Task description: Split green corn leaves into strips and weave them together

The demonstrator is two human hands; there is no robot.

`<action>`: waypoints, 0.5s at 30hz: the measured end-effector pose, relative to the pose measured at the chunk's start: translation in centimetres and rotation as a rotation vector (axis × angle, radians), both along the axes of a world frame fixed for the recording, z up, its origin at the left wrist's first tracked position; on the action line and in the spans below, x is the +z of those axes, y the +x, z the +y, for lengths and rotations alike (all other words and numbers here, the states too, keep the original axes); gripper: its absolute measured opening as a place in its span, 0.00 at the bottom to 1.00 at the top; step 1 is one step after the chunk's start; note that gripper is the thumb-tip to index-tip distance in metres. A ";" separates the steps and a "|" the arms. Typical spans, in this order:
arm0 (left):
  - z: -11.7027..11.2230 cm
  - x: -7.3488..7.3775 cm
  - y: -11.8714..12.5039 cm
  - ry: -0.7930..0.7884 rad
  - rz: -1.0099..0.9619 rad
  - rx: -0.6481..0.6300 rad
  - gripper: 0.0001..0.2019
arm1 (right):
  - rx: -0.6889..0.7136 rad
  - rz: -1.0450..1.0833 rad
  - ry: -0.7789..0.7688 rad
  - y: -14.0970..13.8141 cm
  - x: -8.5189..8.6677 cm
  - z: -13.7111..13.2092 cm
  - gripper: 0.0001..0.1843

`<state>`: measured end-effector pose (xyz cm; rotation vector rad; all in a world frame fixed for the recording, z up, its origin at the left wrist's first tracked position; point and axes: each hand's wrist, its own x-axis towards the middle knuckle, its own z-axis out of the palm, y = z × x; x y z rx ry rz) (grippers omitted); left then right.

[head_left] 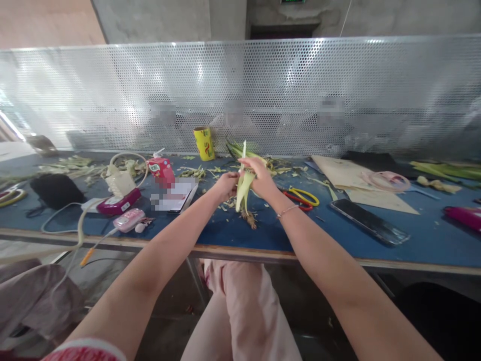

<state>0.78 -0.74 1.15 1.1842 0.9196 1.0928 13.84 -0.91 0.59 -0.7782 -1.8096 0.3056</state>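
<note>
Over the blue table, my left hand (pixel 227 185) is closed, its fingertips pinching the left side of a bundle of long pale green leaves (pixel 244 190). My right hand (pixel 260 176) grips the same bundle from the right and above, with its fingers partly hidden. One whitish strip sticks up past the fingers, and a broad leaf hangs down below them. At the lower end a brown, dry-looking tuft (pixel 249 219) shows just above the table. More green leaves (pixel 240 149) lie behind my hands.
Scissors-like red and yellow handles (pixel 303 197) and a phone (pixel 368 220) lie right of my hands. Left are a pink drink carton (pixel 161 170), a yellow can (pixel 204 144) and cabled devices. Leaf scraps litter the table (pixel 233 240). A perforated metal screen (pixel 188 90) stands behind.
</note>
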 end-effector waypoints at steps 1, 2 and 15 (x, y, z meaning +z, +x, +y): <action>0.0 0.0 0.0 0.000 0.007 -0.018 0.06 | -0.029 0.120 -0.080 0.0 0.0 0.5 0.15; 0.0 0.0 0.0 0.000 0.021 -0.036 0.06 | -0.063 0.234 -0.172 0.1 -0.1 1.0 0.14; -0.2 0.0 0.0 -0.061 0.144 -0.111 0.06 | 0.035 0.412 -0.864 0.9 -0.1 1.0 0.13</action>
